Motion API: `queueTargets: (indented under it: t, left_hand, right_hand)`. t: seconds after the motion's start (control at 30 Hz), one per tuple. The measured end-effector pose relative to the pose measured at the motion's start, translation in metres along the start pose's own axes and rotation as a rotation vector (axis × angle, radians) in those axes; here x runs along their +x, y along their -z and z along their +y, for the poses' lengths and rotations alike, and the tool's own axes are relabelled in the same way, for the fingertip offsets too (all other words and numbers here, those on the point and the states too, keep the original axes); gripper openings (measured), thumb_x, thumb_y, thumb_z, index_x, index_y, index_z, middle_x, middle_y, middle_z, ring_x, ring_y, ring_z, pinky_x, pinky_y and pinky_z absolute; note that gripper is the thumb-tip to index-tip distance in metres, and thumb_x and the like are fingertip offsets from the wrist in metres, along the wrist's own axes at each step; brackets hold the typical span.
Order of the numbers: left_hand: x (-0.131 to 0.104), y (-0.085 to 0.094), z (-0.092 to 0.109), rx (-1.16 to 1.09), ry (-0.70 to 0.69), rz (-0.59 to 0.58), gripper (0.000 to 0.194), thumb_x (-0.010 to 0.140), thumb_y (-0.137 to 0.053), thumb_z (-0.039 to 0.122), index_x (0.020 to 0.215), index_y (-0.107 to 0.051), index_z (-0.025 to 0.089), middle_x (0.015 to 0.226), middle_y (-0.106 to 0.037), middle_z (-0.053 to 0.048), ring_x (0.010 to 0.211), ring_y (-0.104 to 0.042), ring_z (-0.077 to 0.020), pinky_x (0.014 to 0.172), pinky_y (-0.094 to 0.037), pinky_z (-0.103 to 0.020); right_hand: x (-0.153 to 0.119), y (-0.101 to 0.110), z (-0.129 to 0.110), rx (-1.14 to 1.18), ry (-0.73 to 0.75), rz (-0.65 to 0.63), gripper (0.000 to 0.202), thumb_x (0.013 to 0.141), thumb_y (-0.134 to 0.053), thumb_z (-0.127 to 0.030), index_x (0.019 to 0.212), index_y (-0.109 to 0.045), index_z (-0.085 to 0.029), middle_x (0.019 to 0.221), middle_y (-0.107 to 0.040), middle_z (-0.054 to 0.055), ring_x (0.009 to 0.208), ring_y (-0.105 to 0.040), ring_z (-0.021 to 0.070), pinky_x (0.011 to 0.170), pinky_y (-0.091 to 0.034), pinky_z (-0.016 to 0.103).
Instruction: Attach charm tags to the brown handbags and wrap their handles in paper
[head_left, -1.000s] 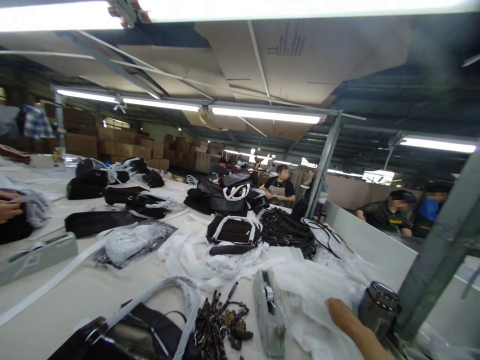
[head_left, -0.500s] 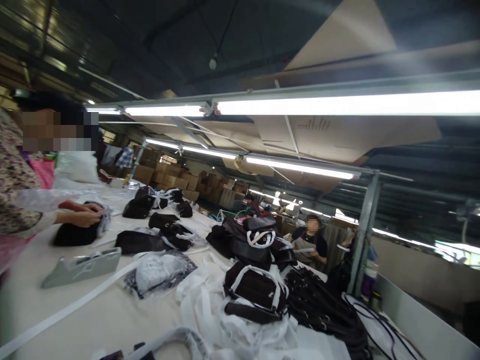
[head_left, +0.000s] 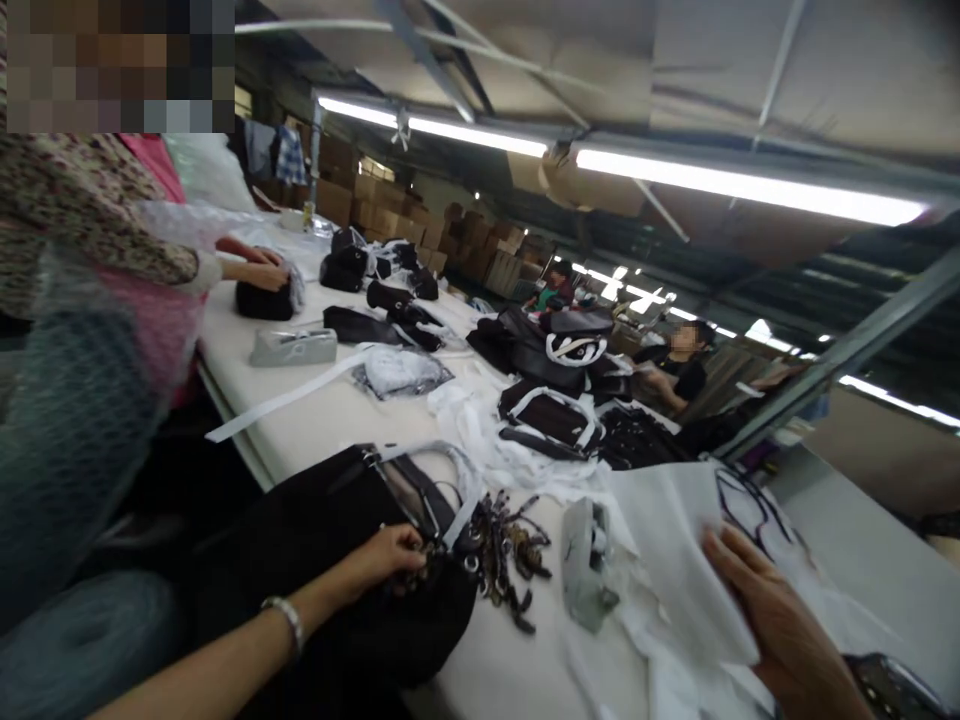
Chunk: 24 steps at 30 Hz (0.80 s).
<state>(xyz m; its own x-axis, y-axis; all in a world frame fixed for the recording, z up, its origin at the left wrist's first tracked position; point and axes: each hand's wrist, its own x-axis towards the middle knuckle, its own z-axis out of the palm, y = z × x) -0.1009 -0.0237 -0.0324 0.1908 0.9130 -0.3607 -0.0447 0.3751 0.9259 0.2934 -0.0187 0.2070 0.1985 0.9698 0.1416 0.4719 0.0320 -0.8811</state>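
Note:
A large black bag (head_left: 322, 520) with a white-wrapped handle (head_left: 466, 480) lies at the table's near edge. My left hand (head_left: 394, 560) rests over the bag with its fingers curled around a small dark, metallic-looking piece that I cannot identify. Beside it on the table is a heap of dark straps with metal fittings (head_left: 514, 550). At the right, my right hand (head_left: 780, 610), slightly blurred, grips the edge of a white sheet (head_left: 682, 540), which is partly raised. Between my hands stands a grey tape dispenser (head_left: 585, 560).
Across the white table (head_left: 300, 425) lie more black bags (head_left: 551, 415), a plastic-wrapped bundle (head_left: 401, 370) and a second tape dispenser (head_left: 292, 345). A co-worker's hands (head_left: 259, 272) hold a black bag at the left. A roll of bubble wrap (head_left: 86, 650) sits low left. A metal post (head_left: 832, 350) slants at the right.
The view has tilted downward, bringing the near table edge into sight. Both my hands, out of view before, now show, the left at the black bag and the right at the white sheet.

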Motion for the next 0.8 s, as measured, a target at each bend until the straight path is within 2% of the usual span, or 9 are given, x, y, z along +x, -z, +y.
queueTargets:
  t: [0.07, 0.17, 0.23, 0.3, 0.33, 0.4, 0.5, 0.63, 0.8]
  left_hand:
    - [-0.001, 0.006, 0.019, 0.144, 0.066, -0.056, 0.036, 0.064, -0.068, 0.037, 0.089, -0.05, 0.018, 0.078, -0.069, -0.003, 0.059, -0.064, -0.0148, 0.05, -0.048, -0.024]
    - [0.004, 0.013, 0.052, 0.383, 0.097, -0.155, 0.031, 0.069, -0.066, 0.033, 0.092, -0.055, 0.016, 0.082, -0.07, -0.004, 0.059, -0.064, -0.0135, 0.05, -0.047, -0.022]
    - [0.011, 0.017, 0.075, 0.499, 0.125, -0.218, 0.026, 0.068, -0.068, 0.029, 0.088, -0.06, 0.015, 0.076, -0.069, -0.003, 0.056, -0.063, -0.0129, 0.048, -0.045, -0.02]
    - [0.019, 0.017, 0.097, 0.628, 0.147, -0.279, 0.021, 0.065, -0.07, 0.026, 0.082, -0.064, 0.015, 0.069, -0.068, -0.001, 0.052, -0.06, -0.0122, 0.046, -0.041, -0.02]
    - [0.024, 0.016, 0.107, 0.694, 0.153, -0.302, 0.019, 0.062, -0.072, 0.023, 0.078, -0.065, 0.016, 0.065, -0.067, 0.0, 0.05, -0.058, -0.0117, 0.045, -0.04, -0.019]
    - [0.032, 0.009, 0.123, 0.811, 0.154, -0.323, 0.016, 0.057, -0.074, 0.018, 0.071, -0.066, 0.016, 0.056, -0.064, 0.002, 0.046, -0.053, -0.0113, 0.045, -0.038, -0.02]
    - [0.039, -0.003, 0.136, 0.921, 0.147, -0.316, 0.015, 0.051, -0.075, 0.012, 0.06, -0.064, 0.016, 0.044, -0.057, 0.003, 0.044, -0.05, -0.0127, 0.046, -0.038, -0.021]
    - [0.028, -0.004, 0.124, 0.905, 0.122, -0.255, 0.011, 0.055, -0.073, 0.014, 0.061, -0.064, 0.016, 0.041, -0.054, 0.002, 0.044, -0.051, -0.0139, 0.045, -0.038, -0.022]
    - [0.002, 0.008, 0.077, 0.705, 0.089, -0.126, 0.015, 0.072, -0.062, 0.023, 0.083, -0.064, 0.015, 0.051, -0.055, 0.004, 0.041, -0.049, -0.0094, 0.04, -0.036, -0.017]
  right_hand:
    - [-0.037, -0.062, -0.007, 0.262, -0.293, -0.425, 0.056, 0.063, -0.078, -0.053, 0.106, -0.068, -0.018, 0.081, -0.073, 0.007, 0.058, -0.065, 0.0194, 0.052, -0.051, 0.03]
    - [-0.089, -0.157, -0.012, 0.533, -0.486, -1.029, 0.052, 0.047, -0.09, -0.045, 0.082, -0.069, -0.012, 0.069, -0.069, 0.003, 0.051, -0.058, 0.0101, 0.048, -0.044, 0.02]
    - [-0.108, -0.217, -0.01, 0.553, -0.555, -1.274, 0.045, 0.047, -0.091, -0.038, 0.075, -0.068, -0.012, 0.064, -0.067, 0.0, 0.046, -0.054, 0.0073, 0.044, -0.04, 0.017]
    - [-0.113, -0.268, -0.002, 0.506, -0.603, -1.365, 0.039, 0.049, -0.09, -0.03, 0.076, -0.068, -0.012, 0.064, -0.067, 0.0, 0.045, -0.053, 0.0069, 0.043, -0.039, 0.017]
    - [-0.111, -0.289, 0.004, 0.494, -0.632, -1.357, 0.036, 0.05, -0.09, -0.027, 0.074, -0.068, -0.011, 0.062, -0.066, 0.0, 0.044, -0.053, 0.0074, 0.043, -0.038, 0.017]
    - [-0.103, -0.32, 0.02, 0.527, -0.691, -1.2, 0.03, 0.051, -0.089, -0.021, 0.068, -0.067, -0.011, 0.055, -0.063, 0.0, 0.042, -0.051, 0.0078, 0.042, -0.036, 0.018]
    - [-0.089, -0.339, 0.051, 0.61, -0.749, -0.878, 0.025, 0.058, -0.084, -0.019, 0.061, -0.059, -0.014, 0.045, -0.054, -0.005, 0.038, -0.043, 0.0063, 0.039, -0.03, 0.018]
    - [-0.084, -0.329, 0.081, 0.699, -0.784, -0.666, 0.018, 0.066, -0.076, -0.02, 0.067, -0.058, -0.016, 0.046, -0.053, -0.006, 0.041, -0.046, 0.0086, 0.042, -0.034, 0.02]
    - [-0.098, -0.302, 0.085, 0.962, -0.868, -0.585, 0.016, 0.069, -0.068, -0.018, 0.084, -0.063, -0.014, 0.072, -0.07, 0.003, 0.069, -0.066, 0.0162, 0.066, -0.052, 0.026]
